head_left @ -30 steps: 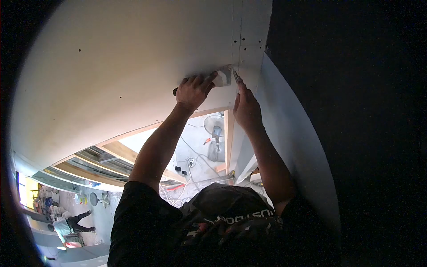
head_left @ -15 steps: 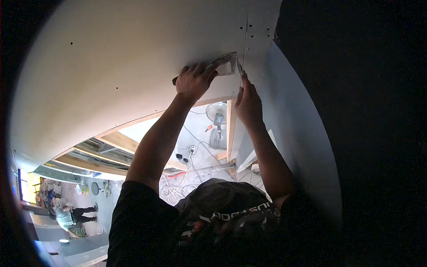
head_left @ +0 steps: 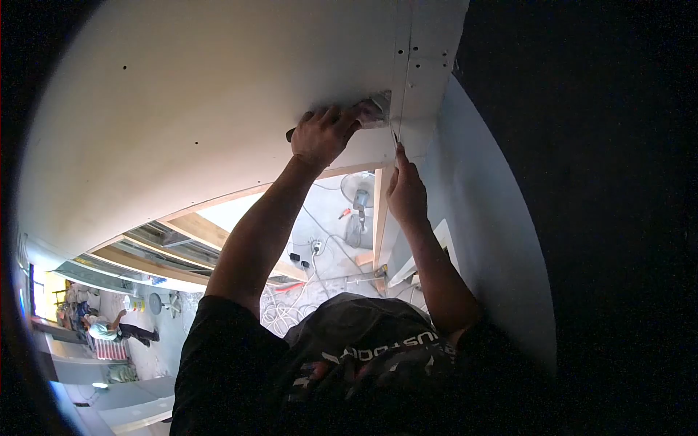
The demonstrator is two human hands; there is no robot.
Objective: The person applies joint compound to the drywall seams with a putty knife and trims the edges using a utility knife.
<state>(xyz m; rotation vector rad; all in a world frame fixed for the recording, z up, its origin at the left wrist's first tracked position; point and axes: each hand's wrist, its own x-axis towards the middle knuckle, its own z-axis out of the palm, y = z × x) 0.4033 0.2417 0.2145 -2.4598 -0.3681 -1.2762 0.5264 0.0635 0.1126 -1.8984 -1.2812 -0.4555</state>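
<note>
Overhead, the left hand [head_left: 320, 136] is closed around a putty knife [head_left: 372, 110], blade flat on the board [head_left: 218, 87] beside the seam [head_left: 402, 80]. The right hand [head_left: 407, 190] pinches a thin blade [head_left: 395, 136] at the seam. Probably best to keep the knife flat and pressure even

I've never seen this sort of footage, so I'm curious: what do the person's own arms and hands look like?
The left hand and right hand are bare, with no gloves. The forearms are uncovered too; short black sleeves end above the elbows. No watch or band shows at either wrist.
</note>
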